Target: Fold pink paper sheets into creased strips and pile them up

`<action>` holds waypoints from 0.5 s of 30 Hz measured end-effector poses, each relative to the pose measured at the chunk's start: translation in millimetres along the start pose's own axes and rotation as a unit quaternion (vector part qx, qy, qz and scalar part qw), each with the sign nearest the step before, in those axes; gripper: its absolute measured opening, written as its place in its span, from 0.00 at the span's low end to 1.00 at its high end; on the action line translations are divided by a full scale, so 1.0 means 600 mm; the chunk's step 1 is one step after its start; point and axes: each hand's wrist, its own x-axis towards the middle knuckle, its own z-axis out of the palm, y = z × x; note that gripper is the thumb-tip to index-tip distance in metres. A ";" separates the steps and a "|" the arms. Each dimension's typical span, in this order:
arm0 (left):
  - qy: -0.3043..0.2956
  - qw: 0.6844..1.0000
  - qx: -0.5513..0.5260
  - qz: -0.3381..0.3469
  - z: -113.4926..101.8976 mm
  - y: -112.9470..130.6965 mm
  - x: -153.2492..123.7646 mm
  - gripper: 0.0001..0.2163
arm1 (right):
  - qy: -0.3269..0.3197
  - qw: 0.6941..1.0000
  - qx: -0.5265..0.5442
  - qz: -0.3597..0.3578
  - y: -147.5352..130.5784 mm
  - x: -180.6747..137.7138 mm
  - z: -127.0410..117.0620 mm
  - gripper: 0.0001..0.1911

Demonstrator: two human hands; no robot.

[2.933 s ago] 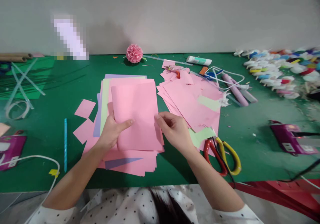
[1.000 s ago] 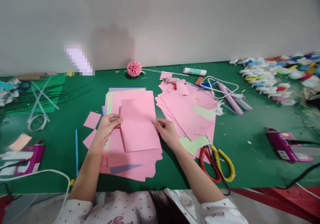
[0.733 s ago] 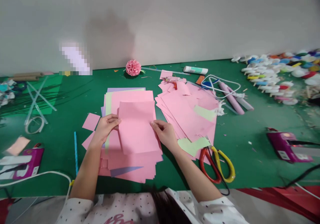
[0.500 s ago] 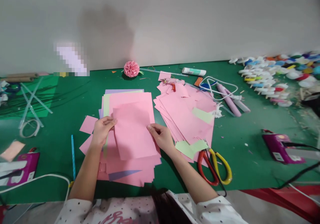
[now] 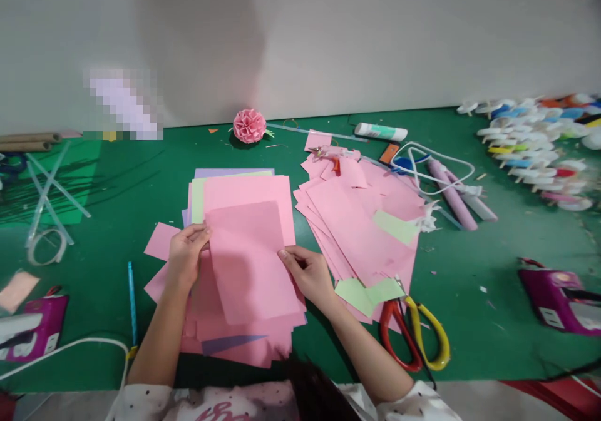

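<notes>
A folded pink sheet point(image 5: 248, 261) lies on top of a stack of pink, green and lilac paper point(image 5: 244, 189) on the green table. My left hand point(image 5: 185, 255) pinches the sheet's left edge, fingers closed on it. My right hand point(image 5: 305, 274) grips its right edge between thumb and fingers. A second heap of pink sheets point(image 5: 361, 221) with green scraps lies just to the right.
Red and yellow scissors point(image 5: 413, 333) lie right of my right arm. A pink paper flower ball point(image 5: 249, 125), a glue stick point(image 5: 380, 132), lilac tubes point(image 5: 453, 192), purple tools point(image 5: 558, 289) point(image 5: 32, 330), a blue pen point(image 5: 132, 296) and coloured pieces point(image 5: 530, 133) surround the stack.
Both hands have slid the folded pink sheet toward me and a little left on the stack. The camera view has shifted; the hands keep the same hold on its edges.
</notes>
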 end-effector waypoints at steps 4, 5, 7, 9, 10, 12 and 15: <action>-0.008 1.000 -0.001 -0.011 -0.002 0.002 -0.005 0.16 | -0.003 1.000 -0.007 0.004 -0.004 -0.003 -0.002 0.24; -0.010 1.000 -0.001 -0.013 -0.002 0.002 -0.005 0.16 | -0.001 1.000 -0.010 0.006 -0.005 -0.004 -0.002 0.24; -0.005 1.000 -0.003 -0.012 -0.001 0.001 -0.005 0.17 | -0.003 1.000 -0.018 0.007 -0.004 -0.007 0.000 0.24; 0.013 1.000 -0.009 -0.004 0.002 -0.001 -0.005 0.17 | -0.011 1.000 -0.021 0.003 -0.002 -0.009 0.002 0.23; 0.021 1.000 -0.013 0.002 0.003 -0.002 -0.005 0.17 | -0.016 1.000 -0.022 -0.001 -0.001 -0.009 0.002 0.23; 0.027 0.999 -0.023 0.013 0.007 -0.003 -0.005 0.17 | -0.026 0.999 -0.024 -0.009 0.000 -0.009 0.001 0.23; 0.016 0.999 -0.032 0.019 0.009 -0.001 -0.004 0.17 | -0.048 0.999 -0.018 -0.017 0.001 -0.006 -0.005 0.22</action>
